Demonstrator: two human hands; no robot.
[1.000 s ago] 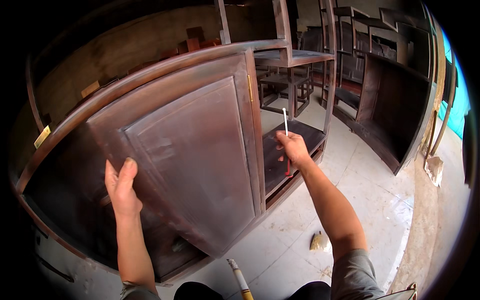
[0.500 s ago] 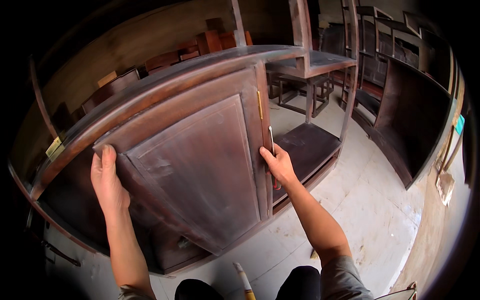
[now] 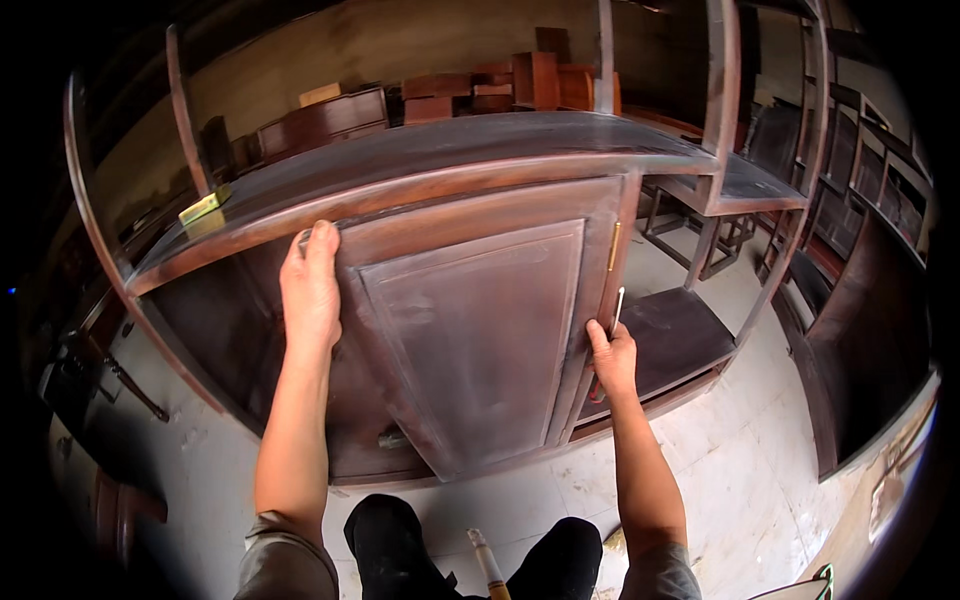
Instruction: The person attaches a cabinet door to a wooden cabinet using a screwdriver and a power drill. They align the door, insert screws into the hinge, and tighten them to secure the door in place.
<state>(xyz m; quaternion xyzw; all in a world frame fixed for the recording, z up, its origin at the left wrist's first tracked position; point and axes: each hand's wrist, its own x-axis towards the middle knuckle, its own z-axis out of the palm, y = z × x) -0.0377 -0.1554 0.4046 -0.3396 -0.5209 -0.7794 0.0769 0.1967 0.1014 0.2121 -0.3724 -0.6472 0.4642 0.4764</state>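
A dark brown wooden cabinet door with a raised panel stands at the front of a long low cabinet. My left hand grips the door's upper left edge, thumb on the front and fingers behind it. Along the right side runs a brass hinge. Below that hinge my right hand is closed round a screwdriver, its shaft pointing up. The thumb of this hand presses against the door's right side. Parts of the screwdriver's handle are hidden by my fingers.
On the cabinet top lies a small yellow-green box. Upright posts and a lower side shelf stand to the right, another dark cabinet beyond. A pale stick-like tool shows between my knees. Reddish wooden pieces are stacked behind.
The view has swung, so the cabinet and both hands appear farther right and more level. Each hand keeps its hold, the left on the door edge and the right on the screwdriver.
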